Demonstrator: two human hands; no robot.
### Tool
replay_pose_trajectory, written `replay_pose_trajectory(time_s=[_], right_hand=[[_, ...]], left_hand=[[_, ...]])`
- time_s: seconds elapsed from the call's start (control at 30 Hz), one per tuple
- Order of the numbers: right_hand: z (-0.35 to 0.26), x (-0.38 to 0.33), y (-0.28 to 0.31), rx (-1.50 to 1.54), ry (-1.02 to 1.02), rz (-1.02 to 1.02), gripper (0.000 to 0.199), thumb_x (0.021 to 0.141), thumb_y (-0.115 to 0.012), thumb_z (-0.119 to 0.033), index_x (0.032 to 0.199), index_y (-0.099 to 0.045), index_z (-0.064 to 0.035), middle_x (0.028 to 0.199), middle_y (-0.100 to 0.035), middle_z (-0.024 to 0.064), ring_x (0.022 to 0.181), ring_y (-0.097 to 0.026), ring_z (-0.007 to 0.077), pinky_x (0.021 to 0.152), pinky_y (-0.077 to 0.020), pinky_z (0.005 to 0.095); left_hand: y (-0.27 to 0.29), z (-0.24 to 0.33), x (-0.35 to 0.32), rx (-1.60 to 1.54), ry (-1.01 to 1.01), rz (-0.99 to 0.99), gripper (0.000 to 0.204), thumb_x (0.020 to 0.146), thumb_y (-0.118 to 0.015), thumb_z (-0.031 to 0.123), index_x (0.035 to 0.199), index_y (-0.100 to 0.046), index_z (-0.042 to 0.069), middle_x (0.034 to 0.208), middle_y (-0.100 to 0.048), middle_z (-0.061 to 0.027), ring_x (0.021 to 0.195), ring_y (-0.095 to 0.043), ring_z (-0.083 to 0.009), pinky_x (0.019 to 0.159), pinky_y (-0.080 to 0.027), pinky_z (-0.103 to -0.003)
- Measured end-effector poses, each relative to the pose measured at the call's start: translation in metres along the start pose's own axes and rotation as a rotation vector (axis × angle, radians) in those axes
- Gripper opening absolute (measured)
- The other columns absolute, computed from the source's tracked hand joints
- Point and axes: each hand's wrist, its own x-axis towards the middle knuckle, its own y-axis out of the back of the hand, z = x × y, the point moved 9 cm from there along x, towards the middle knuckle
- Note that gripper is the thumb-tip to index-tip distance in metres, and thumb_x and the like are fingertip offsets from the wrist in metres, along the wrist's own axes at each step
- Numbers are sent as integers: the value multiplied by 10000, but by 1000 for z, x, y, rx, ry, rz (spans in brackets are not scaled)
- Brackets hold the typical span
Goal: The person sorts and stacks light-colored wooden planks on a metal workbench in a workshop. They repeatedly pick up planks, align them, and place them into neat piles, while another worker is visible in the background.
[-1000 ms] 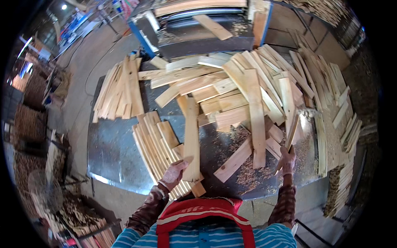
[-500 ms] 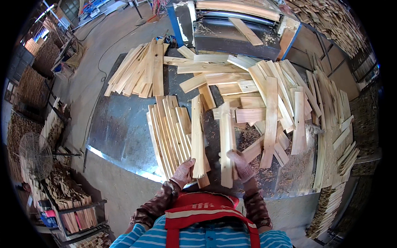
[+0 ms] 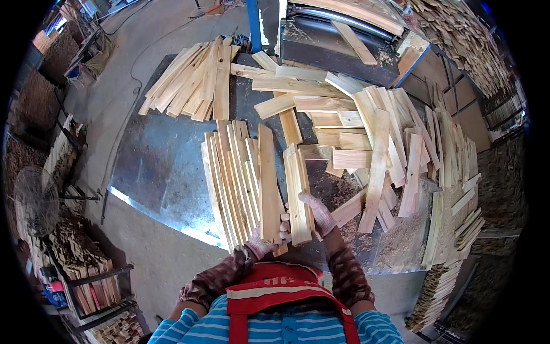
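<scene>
In a pale knit glove, my left hand [image 3: 262, 242] is closed round the near end of a wooden board [image 3: 267, 183], its fingertips showing at the right edge. My right hand [image 3: 319, 215], gloved too, grips the right side of a second board [image 3: 295, 198], with what looks like another board edge behind it. The two boards stand nearly parallel, a narrow gap between them. Left of my left hand lies a row of narrow boards [image 3: 229, 178], side by side on the dark metal table [image 3: 154, 155].
A loose pile of boards [image 3: 326, 103] covers the table's middle and right, with wood shavings [image 3: 338, 186] among them. A fanned stack [image 3: 192, 80] lies far left. Behind stands a machine [image 3: 321, 43] with a board on its bed. A fan [image 3: 35, 200] and stacked wood flank the table.
My right hand has brought its board leftward, close to the left one. The left board has turned its wide face up, and my left fingers now show at its right edge.
</scene>
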Motion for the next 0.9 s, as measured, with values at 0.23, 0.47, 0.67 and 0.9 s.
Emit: replay_pose_trajectory(time_s=[0.23, 0.47, 0.67, 0.9], right_hand=[[15, 85, 113, -703, 72, 316, 693, 849, -712, -384, 1347, -516, 57, 1181, -667, 182, 1045, -666, 293, 926, -513, 343], [29, 65, 70, -1379, -54, 528, 1022, 792, -684, -593, 1482, -321, 67, 1380, -516, 315, 1302, -513, 393, 1069, -431, 407], [19, 54, 37, -1225, 49, 384, 949, 812, -702, -569, 1471, -371, 30, 1339, -577, 250, 1265, -561, 352, 1024, -456, 404], [13, 46, 33, -357, 209, 204, 357, 908, -718, -240, 1186, -657, -24, 943, -683, 17, 817, -617, 95, 734, -525, 278]], left_hand=[[-5, -5, -4, 1633, 162, -32, 310, 928, -638, 228, 1197, -655, 73, 1058, -705, -139, 925, -680, -227, 822, -550, -370], [91, 49, -22, 1684, 363, 370, 407, 944, -639, 342, 1207, -672, 34, 1028, -663, -98, 875, -649, -180, 750, -538, -321], [-33, 74, -4, 1028, -110, 401, 858, 944, -599, 557, 1523, -307, -6, 1293, -570, -93, 1158, -544, -186, 989, -467, -346], [-31, 86, -6, 599, -233, 444, 487, 894, -703, 114, 1335, -532, -6, 1126, -666, -120, 1053, -651, -259, 898, -561, -420]])
